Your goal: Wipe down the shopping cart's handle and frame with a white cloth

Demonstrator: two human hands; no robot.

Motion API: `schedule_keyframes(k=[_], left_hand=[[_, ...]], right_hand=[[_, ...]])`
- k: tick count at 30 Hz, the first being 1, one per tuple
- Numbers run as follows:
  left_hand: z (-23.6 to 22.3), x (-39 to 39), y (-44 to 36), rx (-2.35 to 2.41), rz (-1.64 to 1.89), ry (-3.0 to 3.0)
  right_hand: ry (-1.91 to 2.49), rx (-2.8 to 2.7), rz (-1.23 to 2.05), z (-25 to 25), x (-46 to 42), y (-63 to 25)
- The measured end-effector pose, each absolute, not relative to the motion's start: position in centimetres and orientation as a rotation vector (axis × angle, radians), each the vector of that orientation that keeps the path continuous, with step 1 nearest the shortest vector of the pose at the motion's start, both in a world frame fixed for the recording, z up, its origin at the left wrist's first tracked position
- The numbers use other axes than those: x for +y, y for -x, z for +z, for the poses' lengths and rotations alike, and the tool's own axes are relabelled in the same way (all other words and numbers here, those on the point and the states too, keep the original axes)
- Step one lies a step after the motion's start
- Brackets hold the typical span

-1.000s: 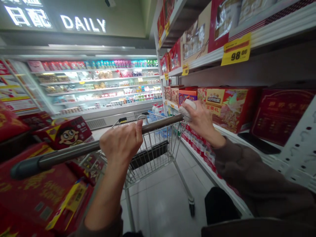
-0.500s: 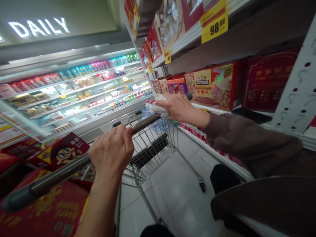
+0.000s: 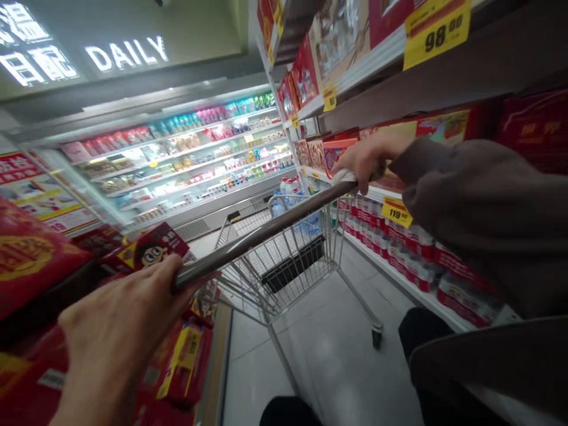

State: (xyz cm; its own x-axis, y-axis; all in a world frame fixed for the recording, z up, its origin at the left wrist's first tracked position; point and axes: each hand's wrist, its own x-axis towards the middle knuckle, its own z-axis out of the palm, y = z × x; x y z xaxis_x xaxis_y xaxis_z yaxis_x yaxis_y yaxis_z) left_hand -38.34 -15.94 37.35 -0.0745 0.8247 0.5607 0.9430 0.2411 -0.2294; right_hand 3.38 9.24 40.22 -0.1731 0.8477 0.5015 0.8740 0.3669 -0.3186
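The shopping cart (image 3: 260, 284) stands on the tiled floor in front of the person, its handle (image 3: 270, 229) running slantwise between the two hands. At the left end of the cart's handle, the left hand (image 3: 128, 313) is wrapped round the bar, thumb side up, most of its fingers hidden below. At the right end, the right hand (image 3: 370, 155) curls over the bar with a white cloth (image 3: 344, 176) under its fingers — the cloth touches the handle, though much of it is covered. A black panel (image 3: 295, 264) is fixed across the near side of the cart. Left of the cart lie red gift boxes and a carton (image 3: 155, 248) with a cartoon face; right of it, packs of red-labelled bottles (image 3: 410, 263) line the low shelf, beneath a yellow price tag (image 3: 396, 212). Beyond the cart are more bottles (image 3: 290, 204) and a lit refrigerated case (image 3: 217, 214) — its shelves full of packets.
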Motion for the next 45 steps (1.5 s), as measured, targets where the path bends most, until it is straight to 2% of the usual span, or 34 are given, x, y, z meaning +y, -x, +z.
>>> schedule_keyframes(k=[4,8,13,18,26,31,35,38,43,45], left_hand=[[36.8,-15.9,36.9,-1.738,-0.055,1.466],[36.8,-15.8,36.0,-1.77,-0.003,1.428],[36.7,-16.1,34.7,-1.746,-0.048,1.41],[36.5,-16.3,33.7,-1.681,-0.101,1.426],[36.1,-15.3,32.3,-1.518,-0.159,1.503],[35.6,-14.2,30.6,-1.368,-0.276,1.551],[35.4,-13.7,28.8,-1.328,-0.295,1.544],[35.4,-13.6,28.3,-1.309,-0.301,1.53],[35.5,-13.8,29.5,-1.263,-0.313,1.512],[35.5,-13.8,30.2,-1.246,-0.331,1.513]], right_hand=[[1.197,-2.549,-0.048,41.7,5.3,0.5],[0.895,-2.782,-0.464,41.4,-1.1,6.7],[0.939,-2.366,-0.727,38.1,-6.9,12.0],[1.037,-2.007,-0.845,33.5,-6.9,10.4],[1.24,-1.466,-0.709,28.1,1.9,-1.0],[1.148,-1.085,-0.617,26.6,2.9,3.0],[0.872,-1.035,-0.653,25.7,-0.6,11.9],[0.724,-1.116,-0.701,25.3,-2.8,15.2],[0.654,-1.46,-0.884,26.1,-2.5,10.5],[0.834,-1.475,-0.85,27.5,-1.8,6.9]])
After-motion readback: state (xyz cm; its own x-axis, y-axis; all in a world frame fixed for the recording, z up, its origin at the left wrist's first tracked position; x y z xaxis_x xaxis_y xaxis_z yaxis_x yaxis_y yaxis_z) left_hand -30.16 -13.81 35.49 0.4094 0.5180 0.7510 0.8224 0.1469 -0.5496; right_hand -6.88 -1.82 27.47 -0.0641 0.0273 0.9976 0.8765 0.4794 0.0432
